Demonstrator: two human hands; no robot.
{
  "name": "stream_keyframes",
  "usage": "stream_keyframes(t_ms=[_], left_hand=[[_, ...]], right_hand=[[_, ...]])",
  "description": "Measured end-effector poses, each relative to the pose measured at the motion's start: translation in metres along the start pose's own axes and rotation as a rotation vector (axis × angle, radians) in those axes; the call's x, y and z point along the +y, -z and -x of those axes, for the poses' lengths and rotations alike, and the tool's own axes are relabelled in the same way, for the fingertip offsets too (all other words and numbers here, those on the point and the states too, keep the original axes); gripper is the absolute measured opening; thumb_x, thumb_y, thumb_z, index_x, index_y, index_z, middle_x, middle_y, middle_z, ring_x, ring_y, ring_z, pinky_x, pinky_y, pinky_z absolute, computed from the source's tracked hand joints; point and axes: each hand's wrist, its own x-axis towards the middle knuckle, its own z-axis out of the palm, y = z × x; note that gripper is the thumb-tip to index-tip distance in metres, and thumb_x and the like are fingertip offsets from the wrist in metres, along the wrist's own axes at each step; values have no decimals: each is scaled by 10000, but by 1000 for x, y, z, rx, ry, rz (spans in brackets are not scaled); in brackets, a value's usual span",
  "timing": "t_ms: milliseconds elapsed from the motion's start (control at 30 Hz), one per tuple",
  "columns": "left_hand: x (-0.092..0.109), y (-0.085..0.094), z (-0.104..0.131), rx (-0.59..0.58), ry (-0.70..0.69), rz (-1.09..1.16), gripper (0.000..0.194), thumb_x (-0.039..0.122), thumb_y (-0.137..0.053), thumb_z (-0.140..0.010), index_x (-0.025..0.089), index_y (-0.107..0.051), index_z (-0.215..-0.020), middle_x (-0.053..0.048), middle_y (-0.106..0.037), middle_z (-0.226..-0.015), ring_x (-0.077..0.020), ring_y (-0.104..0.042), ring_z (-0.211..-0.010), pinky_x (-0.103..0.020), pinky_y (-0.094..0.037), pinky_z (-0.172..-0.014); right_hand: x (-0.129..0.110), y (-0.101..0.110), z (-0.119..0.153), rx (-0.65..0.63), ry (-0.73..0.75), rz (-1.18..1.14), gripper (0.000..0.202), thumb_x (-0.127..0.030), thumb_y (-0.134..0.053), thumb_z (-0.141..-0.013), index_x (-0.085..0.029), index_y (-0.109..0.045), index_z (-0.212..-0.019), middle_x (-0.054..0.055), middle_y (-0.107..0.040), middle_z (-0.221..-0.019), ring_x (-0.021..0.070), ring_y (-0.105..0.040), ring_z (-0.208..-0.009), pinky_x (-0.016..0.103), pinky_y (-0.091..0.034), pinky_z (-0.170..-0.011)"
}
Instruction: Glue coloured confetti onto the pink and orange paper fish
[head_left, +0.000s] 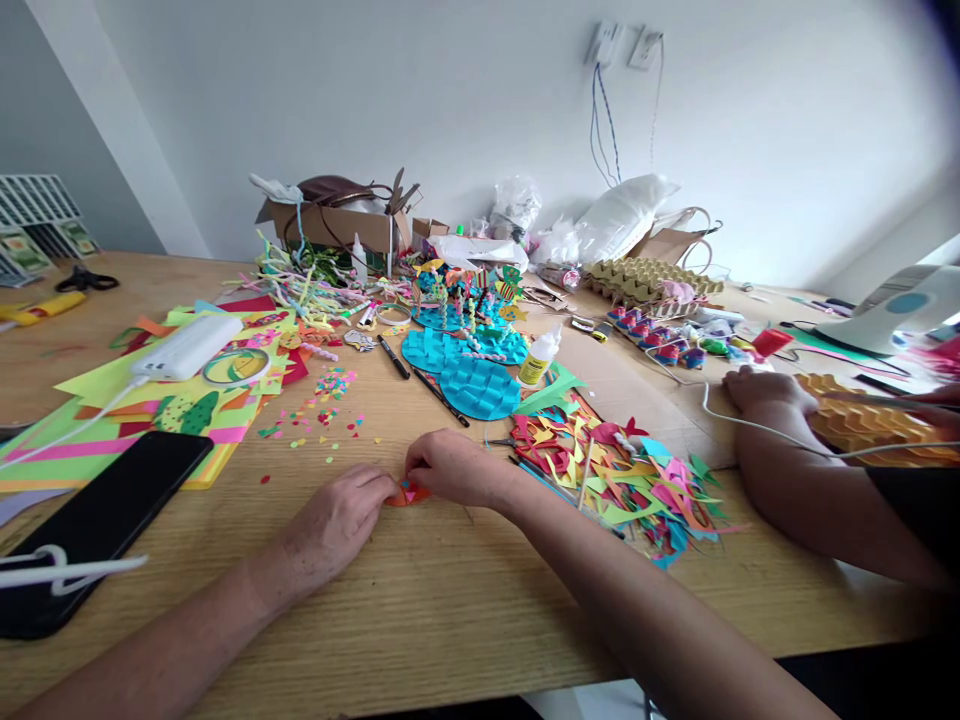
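A small orange-red paper cutout with pink and blue bits on it lies on the table between my hands. My left hand has its fingertips pressed together on the cutout's left edge. Over the cutout's right side, my right hand is closed in a pinch; what sits between its fingertips is hidden. Beyond my hands, tiny coloured paper bits are scattered on the wood. A blue paper-covered scalloped base carries paper fish and beaded stalks at its far end. A glue bottle stands beside it.
Paper scraps are heaped right of my right forearm. A black phone and a white power bank with coloured sheets lie left. Another person's arm rests at the right, near egg cartons and a white cable.
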Motion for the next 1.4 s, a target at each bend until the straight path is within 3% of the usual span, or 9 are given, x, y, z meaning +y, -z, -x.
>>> stream_keyframes(t_ms=[267, 533, 633, 733, 867, 1000, 1167, 1400], left_hand=[[0, 1, -1, 14, 3, -9, 279, 12, -349, -768, 168, -577, -811, -33, -615, -812, -154, -575, -782, -263, -479, -704], [-1, 4, -2, -11, 54, 85, 285, 20, -361, -764, 168, -592, -842, -23, -637, -815, -136, -584, -786, -255, -472, -725], [-10, 21, -6, -2, 117, 97, 271, 68, -376, -774, 186, -601, -869, -15, -651, -864, -131, -592, -802, -246, -462, -736], [-31, 50, -9, -3, 251, 12, 234, 160, -393, -796, 201, -607, -881, -14, -649, -933, -150, -583, -854, -254, -436, -762], [-65, 89, -11, -156, 420, -210, 199, 229, -424, -773, 215, -616, -823, 14, -649, -811, -149, -579, -742, -216, -401, -656], [-84, 106, -14, -158, 535, -298, 152, 191, -448, -720, 190, -598, -698, 11, -609, -635, -145, -546, -600, -207, -335, -537], [-90, 107, -20, -179, 568, -314, 126, 178, -466, -690, 181, -584, -649, 14, -591, -581, -141, -531, -567, -201, -305, -507], [-114, 90, -32, -198, 490, -301, 159, 152, -459, -702, 182, -614, -725, -1, -639, -706, -136, -563, -662, -195, -346, -567]], right_hand=[[2, -2, 3, 4, -17, 1, 223, -233, -506, -726, -191, -684, -854, 46, -686, -829, 153, -597, -736, 205, -370, -573], [-6, 15, 33, 212, 16, -181, 172, -101, -463, -717, -152, -624, -753, 20, -635, -731, 98, -534, -626, 174, -339, -526], [-8, 13, 47, 274, 20, -203, 169, -74, -465, -717, -159, -604, -760, 12, -621, -727, 95, -523, -626, 181, -344, -553], [-6, 6, 55, 333, 19, -205, 148, -98, -458, -754, -164, -587, -783, 22, -618, -770, 105, -531, -659, 196, -364, -591], [0, -4, 58, 416, 21, -191, 128, -125, -449, -787, -174, -566, -802, 22, -614, -786, 126, -545, -718, 217, -382, -636], [4, -14, 58, 464, 6, -158, 125, -132, -436, -807, -175, -553, -811, 31, -604, -808, 135, -551, -735, 225, -393, -641], [6, -24, 55, 473, 1, -114, 151, -140, -405, -831, -171, -552, -820, 44, -592, -815, 140, -551, -728, 227, -396, -623], [6, -32, 54, 515, 62, -91, 175, -126, -381, -837, -164, -547, -797, 45, -578, -784, 130, -537, -698, 219, -381, -604]])
